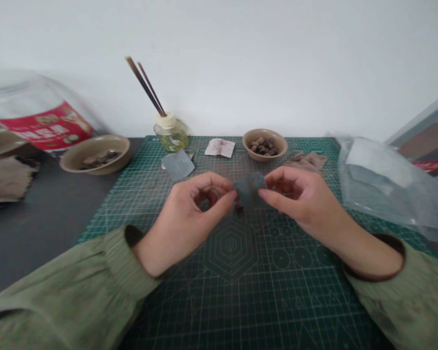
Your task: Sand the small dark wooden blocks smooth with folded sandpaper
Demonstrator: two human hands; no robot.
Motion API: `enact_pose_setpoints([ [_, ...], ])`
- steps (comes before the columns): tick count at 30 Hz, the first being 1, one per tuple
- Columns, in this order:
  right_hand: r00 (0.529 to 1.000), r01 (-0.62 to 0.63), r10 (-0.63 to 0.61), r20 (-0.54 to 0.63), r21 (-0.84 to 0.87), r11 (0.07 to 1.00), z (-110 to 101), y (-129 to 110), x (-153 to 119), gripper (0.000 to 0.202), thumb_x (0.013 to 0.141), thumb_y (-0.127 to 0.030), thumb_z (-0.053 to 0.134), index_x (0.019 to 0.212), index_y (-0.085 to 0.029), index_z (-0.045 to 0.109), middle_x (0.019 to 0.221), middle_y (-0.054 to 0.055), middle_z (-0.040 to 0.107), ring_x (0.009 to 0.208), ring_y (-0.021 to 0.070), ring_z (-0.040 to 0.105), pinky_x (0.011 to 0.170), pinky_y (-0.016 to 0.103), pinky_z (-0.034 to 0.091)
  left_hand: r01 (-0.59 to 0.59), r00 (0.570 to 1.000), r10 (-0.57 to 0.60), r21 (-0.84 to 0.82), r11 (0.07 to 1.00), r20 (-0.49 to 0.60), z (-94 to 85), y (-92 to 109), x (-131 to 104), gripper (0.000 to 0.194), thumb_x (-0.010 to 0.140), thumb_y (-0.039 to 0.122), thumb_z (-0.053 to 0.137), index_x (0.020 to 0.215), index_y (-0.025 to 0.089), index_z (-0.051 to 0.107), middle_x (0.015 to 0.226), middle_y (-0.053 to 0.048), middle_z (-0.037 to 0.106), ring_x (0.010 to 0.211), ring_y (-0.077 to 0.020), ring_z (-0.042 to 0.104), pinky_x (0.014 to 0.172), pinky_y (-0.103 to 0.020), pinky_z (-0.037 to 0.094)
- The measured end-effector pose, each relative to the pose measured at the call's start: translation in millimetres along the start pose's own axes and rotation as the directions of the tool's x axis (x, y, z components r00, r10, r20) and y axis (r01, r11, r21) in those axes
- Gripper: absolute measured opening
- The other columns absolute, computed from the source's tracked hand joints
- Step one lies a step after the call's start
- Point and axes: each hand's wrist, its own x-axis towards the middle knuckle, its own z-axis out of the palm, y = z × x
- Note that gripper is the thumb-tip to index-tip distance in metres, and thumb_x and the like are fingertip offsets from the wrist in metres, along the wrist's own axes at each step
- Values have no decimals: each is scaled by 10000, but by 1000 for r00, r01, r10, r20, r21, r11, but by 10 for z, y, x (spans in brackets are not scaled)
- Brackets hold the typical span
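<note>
Between my two hands, a small grey-blue piece of sandpaper (pixel 248 188) is held above the mat, blurred by motion. My left hand (pixel 193 214) pinches its left edge between thumb and fingers. At its right edge, the thumb and fingertips of my right hand (pixel 299 197) are closed on it. A small dark brown lump (pixel 238 208) shows just below the sandpaper; whether a finger touches it I cannot tell. Beyond my left hand lies another grey-blue sandpaper piece (pixel 179 166), on top of a paler one.
A green cutting mat (pixel 233 301) covers the table. Toward the wall stand a reed diffuser (pixel 171 133), a brown-stained white square (pixel 220 148) and a bowl of small brown chunks (pixel 264 145). Left are another bowl (pixel 95 154) and a jar (pixel 40 116); right, a crumpled cloth (pixel 308 161) and plastic bag (pixel 390 189).
</note>
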Motion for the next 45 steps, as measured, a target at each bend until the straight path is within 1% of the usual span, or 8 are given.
enact_pose_setpoints([
  [7,989,12,-22,-144,-68,998,-33,36,27,226,904,-367,891,998,-187,790,669,-30,666,566,138,577,513,289,411,-241,969,204,331,912,142,8,-87,-15,270,948,274,854,1216,241,844,1228,-51,825,1174,-273,745,1078,-460,570],
  [18,991,-44,43,-127,-7,999,-39,110,73,326,868,-421,910,1010,-191,729,749,-12,698,538,122,542,471,268,387,-261,950,199,261,929,242,1,-102,-4,94,979,204,815,1054,253,841,1077,-37,825,1044,-252,745,971,-437,583],
  [23,996,15,-15,-85,4,1000,-29,195,113,289,875,-386,868,986,-203,674,762,-8,712,576,152,621,526,284,472,-286,928,227,176,942,296,11,-65,-27,118,987,194,813,1086,250,844,1101,-55,822,1059,-254,745,987,-425,590],
  [28,994,73,-88,-69,-193,978,-89,119,192,222,940,-378,775,1025,-207,663,788,1,735,548,153,607,528,299,468,-324,913,263,166,931,311,25,-109,-30,85,985,206,819,1066,218,842,1045,-63,805,1004,-256,728,939,-421,586],
  [33,985,165,-167,32,-424,890,-68,-135,631,127,939,-258,762,1038,-179,759,934,78,832,763,214,748,715,348,573,-359,899,298,151,921,322,36,-147,-27,94,985,218,827,1078,207,838,1058,-70,812,1021,-259,737,950,-418,591],
  [35,981,190,-186,55,-462,866,22,-243,909,101,911,-169,764,1011,-169,779,1000,107,858,870,229,779,820,359,596,-371,893,309,148,917,326,39,-160,-21,97,983,215,829,1079,207,836,1060,-73,814,1026,-262,742,943,-417,593],
  [40,973,224,-211,88,-562,796,315,-437,1509,120,875,-158,826,995,-163,828,1030,120,875,873,237,767,840,355,587,-387,889,325,148,910,324,45,-204,-2,95,988,240,831,1076,208,835,1053,-79,818,1007,-261,753,923,-414,602],
  [45,965,239,-255,68,-636,733,390,-560,1666,180,892,-110,799,1064,-141,838,1144,159,870,1040,285,773,980,391,562,-385,892,325,152,910,314,49,-226,5,90,987,250,833,1069,212,835,1038,-76,819,992,-255,762,917,-403,608],
])
